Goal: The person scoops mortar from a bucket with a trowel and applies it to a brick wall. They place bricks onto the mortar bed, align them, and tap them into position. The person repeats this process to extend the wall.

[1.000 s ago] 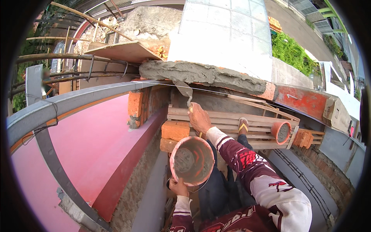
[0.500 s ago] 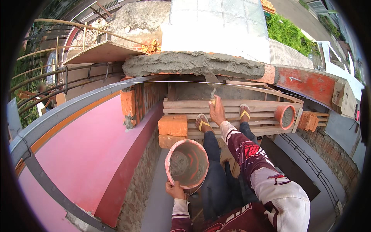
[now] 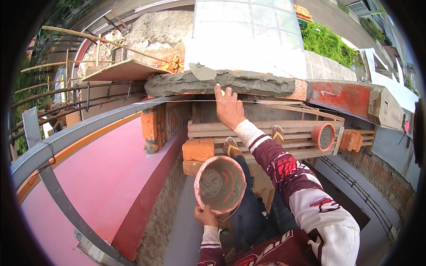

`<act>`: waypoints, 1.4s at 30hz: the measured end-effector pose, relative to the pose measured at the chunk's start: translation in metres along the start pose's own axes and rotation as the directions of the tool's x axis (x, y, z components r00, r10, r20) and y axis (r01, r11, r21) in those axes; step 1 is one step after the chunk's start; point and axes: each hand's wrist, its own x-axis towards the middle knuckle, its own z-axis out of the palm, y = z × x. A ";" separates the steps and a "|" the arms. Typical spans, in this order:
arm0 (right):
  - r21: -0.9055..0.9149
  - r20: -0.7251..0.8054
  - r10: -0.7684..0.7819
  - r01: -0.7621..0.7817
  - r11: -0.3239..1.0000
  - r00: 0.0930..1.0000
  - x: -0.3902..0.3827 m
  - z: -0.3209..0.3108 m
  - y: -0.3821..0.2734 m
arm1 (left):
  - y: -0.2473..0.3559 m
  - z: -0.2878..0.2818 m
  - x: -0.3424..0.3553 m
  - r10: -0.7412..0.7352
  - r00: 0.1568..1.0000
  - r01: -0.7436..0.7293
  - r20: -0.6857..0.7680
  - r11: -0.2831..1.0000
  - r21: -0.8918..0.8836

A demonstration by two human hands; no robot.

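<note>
My right hand (image 3: 229,108) is closed on the handle of a trowel, reaching up to a wall top covered with rough grey mortar (image 3: 262,84). The trowel's blade (image 3: 202,71) lies over the upper part of the mortar, left of its middle. A thin taut string (image 3: 177,100) runs across near my wrist and fingers. Low in the view, my left hand (image 3: 205,215) grips the rim of a pinkish bucket (image 3: 233,179), which has wet mortar in its bottom. My sandalled feet show on a slatted wooden platform (image 3: 259,128) below the wall.
Stacked orange bricks (image 3: 198,150) sit at the platform's left; a smaller mortar bucket (image 3: 316,135) is at its right. A grey steel beam (image 3: 75,131) and pink wall (image 3: 88,173) fill the left. Bamboo poles and rebar (image 3: 66,91) stand beyond; a red beam (image 3: 333,99) extends right.
My right hand has risen with the trowel, whose blade moved from the mortar's front face to over its top, further left than half a second ago. My left hand still holds the bucket.
</note>
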 end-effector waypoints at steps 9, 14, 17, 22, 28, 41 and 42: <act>-0.415 0.024 0.165 -0.140 0.899 0.986 -0.044 -0.019 0.134 | 0.008 -0.005 0.009 0.043 0.999 -0.043 -0.029 0.999 0.006; -0.320 0.098 0.458 -0.408 0.855 0.883 -0.084 -0.067 0.218 | 0.014 0.000 0.013 0.032 0.999 -0.032 -0.014 0.999 0.029; 0.067 0.019 0.361 -0.361 0.930 0.932 -0.117 -0.060 0.197 | 0.016 0.004 0.012 0.028 0.999 -0.028 -0.016 1.000 -0.010; 0.419 0.232 0.273 -0.349 0.838 0.934 -0.115 -0.013 0.086 | 0.013 0.009 0.007 -0.003 1.000 0.004 0.013 0.998 -0.062; 0.507 0.291 0.281 -0.397 0.765 0.915 -0.060 0.012 -0.021 | 0.004 -0.003 0.005 -0.005 1.000 0.005 -0.006 1.000 -0.011; 0.336 0.256 0.564 -0.619 0.710 0.785 -0.120 -0.016 0.147 | 0.016 -0.004 0.030 0.035 0.997 -0.038 0.063 0.999 0.039; 0.344 0.235 0.574 -0.619 0.706 0.785 -0.122 -0.019 0.156 | 0.017 -0.004 0.030 0.019 0.998 -0.021 0.063 0.999 0.038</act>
